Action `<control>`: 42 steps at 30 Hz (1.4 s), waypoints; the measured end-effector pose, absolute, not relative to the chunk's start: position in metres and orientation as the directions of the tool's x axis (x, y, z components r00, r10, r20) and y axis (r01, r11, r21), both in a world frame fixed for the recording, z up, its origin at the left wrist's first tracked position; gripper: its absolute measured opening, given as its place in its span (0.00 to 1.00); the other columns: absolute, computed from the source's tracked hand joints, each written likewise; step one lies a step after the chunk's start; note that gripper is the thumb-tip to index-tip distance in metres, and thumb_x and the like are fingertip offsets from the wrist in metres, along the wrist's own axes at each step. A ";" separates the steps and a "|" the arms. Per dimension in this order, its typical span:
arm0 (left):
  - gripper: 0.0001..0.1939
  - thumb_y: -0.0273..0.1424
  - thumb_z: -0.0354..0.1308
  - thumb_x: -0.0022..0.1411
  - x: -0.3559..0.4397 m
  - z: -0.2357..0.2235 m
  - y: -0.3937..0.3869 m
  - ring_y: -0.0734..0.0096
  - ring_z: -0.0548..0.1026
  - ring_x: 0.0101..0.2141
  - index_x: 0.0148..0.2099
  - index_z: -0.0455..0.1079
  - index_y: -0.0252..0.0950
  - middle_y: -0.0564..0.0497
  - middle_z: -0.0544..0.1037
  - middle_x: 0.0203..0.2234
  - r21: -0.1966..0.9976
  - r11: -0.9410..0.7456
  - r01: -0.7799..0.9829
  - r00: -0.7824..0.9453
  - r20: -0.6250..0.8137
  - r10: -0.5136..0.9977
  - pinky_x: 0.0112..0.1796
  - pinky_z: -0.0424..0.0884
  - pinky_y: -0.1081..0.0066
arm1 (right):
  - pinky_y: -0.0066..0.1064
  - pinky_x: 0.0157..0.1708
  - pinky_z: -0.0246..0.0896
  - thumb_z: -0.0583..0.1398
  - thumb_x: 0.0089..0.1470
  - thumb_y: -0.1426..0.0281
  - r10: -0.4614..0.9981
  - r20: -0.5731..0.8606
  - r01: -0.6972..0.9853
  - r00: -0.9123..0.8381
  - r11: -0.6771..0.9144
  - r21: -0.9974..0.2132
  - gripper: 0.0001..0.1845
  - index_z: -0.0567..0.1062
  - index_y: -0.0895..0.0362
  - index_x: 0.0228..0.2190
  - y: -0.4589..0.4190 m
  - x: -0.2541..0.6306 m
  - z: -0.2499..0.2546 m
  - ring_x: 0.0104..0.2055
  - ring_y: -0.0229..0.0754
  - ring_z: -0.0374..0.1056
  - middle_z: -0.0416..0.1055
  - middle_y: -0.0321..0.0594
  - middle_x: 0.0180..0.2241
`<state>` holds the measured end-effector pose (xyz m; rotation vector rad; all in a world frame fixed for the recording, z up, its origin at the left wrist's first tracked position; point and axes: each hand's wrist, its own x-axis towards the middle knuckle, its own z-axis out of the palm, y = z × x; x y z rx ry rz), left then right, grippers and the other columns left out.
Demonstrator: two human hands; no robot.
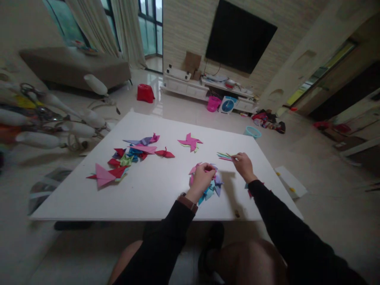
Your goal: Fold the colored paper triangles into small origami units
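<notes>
A ring-like cluster of folded paper pieces (210, 190) in pink, blue and purple lies near the front of the white table (160, 190). My left hand (202, 176) is over its upper part with the fingers curled together; pink paper shows at the fingertips, but what they hold is partly hidden. To the right, my right hand (243, 164) pinches the near end of several thin coloured paper strips (225, 156), green, blue and pink, low over the table. Under my right forearm, small red and teal paper pieces (249, 192) are partly covered.
A pink paper pinwheel (190, 141) lies farther back. At left are a red paper crane (165, 153), a pink paper plane (103, 176) and other folded figures. A small dark spot (236, 213) marks the front edge. Beyond stand a red stool (145, 93) and a blue basket (252, 132).
</notes>
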<state>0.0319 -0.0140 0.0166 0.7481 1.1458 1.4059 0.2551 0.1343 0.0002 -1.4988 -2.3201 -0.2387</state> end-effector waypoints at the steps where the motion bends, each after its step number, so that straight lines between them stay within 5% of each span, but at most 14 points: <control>1: 0.04 0.21 0.60 0.50 0.034 0.018 -0.014 0.77 0.72 0.23 0.29 0.73 0.34 0.52 0.74 0.22 0.934 0.099 -0.343 -0.179 -0.169 0.969 0.26 0.68 0.76 | 0.38 0.42 0.62 0.55 0.62 0.70 0.871 0.323 0.921 -0.370 0.389 0.008 0.16 0.84 0.58 0.36 0.148 0.258 -0.002 0.42 0.50 0.66 0.77 0.50 0.36; 5: 0.03 0.22 0.59 0.54 0.045 0.020 -0.013 0.77 0.72 0.23 0.31 0.72 0.34 0.52 0.74 0.23 0.926 0.187 -0.329 -0.144 -0.245 0.959 0.26 0.66 0.77 | 0.36 0.42 0.59 0.52 0.63 0.72 0.922 0.088 0.906 -0.377 0.347 0.245 0.19 0.83 0.62 0.37 0.196 0.259 -0.011 0.45 0.51 0.67 0.77 0.55 0.39; 8: 0.04 0.22 0.58 0.54 0.052 0.018 -0.010 0.77 0.72 0.24 0.32 0.71 0.34 0.51 0.76 0.26 0.919 0.196 -0.341 -0.113 -0.247 0.962 0.28 0.67 0.75 | 0.37 0.42 0.58 0.51 0.63 0.73 0.925 0.104 0.895 -0.366 0.319 0.311 0.20 0.83 0.64 0.39 0.219 0.250 -0.025 0.48 0.53 0.68 0.77 0.59 0.41; 14: 0.05 0.21 0.56 0.56 0.060 0.012 -0.003 0.73 0.73 0.28 0.32 0.71 0.35 0.51 0.75 0.26 0.924 0.202 -0.324 -0.106 -0.247 0.963 0.31 0.68 0.72 | 0.35 0.36 0.57 0.56 0.62 0.64 0.967 -0.064 0.927 -0.245 0.253 0.276 0.18 0.83 0.61 0.40 0.231 0.213 -0.049 0.41 0.50 0.72 0.79 0.56 0.40; 18: 0.05 0.22 0.56 0.56 0.062 0.018 -0.005 0.73 0.72 0.27 0.31 0.70 0.35 0.52 0.74 0.25 0.911 0.190 -0.366 -0.091 -0.238 0.967 0.30 0.67 0.72 | 0.33 0.37 0.56 0.55 0.61 0.69 0.912 0.015 0.891 -0.410 0.397 0.221 0.16 0.82 0.59 0.40 0.226 0.163 -0.030 0.43 0.48 0.71 0.79 0.51 0.42; 24: 0.07 0.22 0.55 0.58 0.047 0.045 -0.025 0.75 0.71 0.27 0.35 0.72 0.38 0.55 0.73 0.24 0.983 -0.091 -0.160 -0.361 0.028 0.932 0.30 0.63 0.74 | 0.33 0.42 0.57 0.58 0.58 0.73 0.572 -0.005 0.570 -0.820 0.819 0.068 0.10 0.81 0.58 0.37 0.183 0.046 0.014 0.46 0.48 0.68 0.77 0.49 0.42; 30: 0.07 0.24 0.56 0.60 0.016 0.059 -0.041 0.74 0.71 0.25 0.37 0.74 0.39 0.55 0.73 0.23 0.975 -0.218 0.050 -0.491 0.214 0.844 0.29 0.63 0.73 | 0.38 0.49 0.57 0.57 0.62 0.71 0.248 0.007 0.248 -0.969 0.968 0.027 0.12 0.79 0.59 0.42 0.115 -0.056 0.009 0.53 0.51 0.63 0.74 0.50 0.46; 37: 0.06 0.24 0.55 0.60 -0.025 0.060 -0.037 0.76 0.67 0.22 0.36 0.72 0.38 0.57 0.67 0.20 0.956 -0.290 0.045 -0.593 0.259 0.762 0.27 0.59 0.74 | 0.49 0.54 0.55 0.58 0.61 0.68 0.263 -0.052 0.261 -0.963 0.964 0.054 0.19 0.76 0.59 0.52 0.093 -0.121 -0.041 0.64 0.59 0.52 0.64 0.55 0.61; 42: 0.06 0.23 0.55 0.59 -0.042 0.058 -0.033 0.76 0.67 0.22 0.36 0.72 0.37 0.57 0.68 0.20 0.953 -0.304 0.004 -0.626 0.239 0.742 0.27 0.61 0.74 | 0.49 0.55 0.55 0.57 0.61 0.69 0.321 -0.102 0.317 -0.941 0.947 0.054 0.17 0.77 0.61 0.48 0.094 -0.144 -0.053 0.66 0.59 0.50 0.64 0.56 0.62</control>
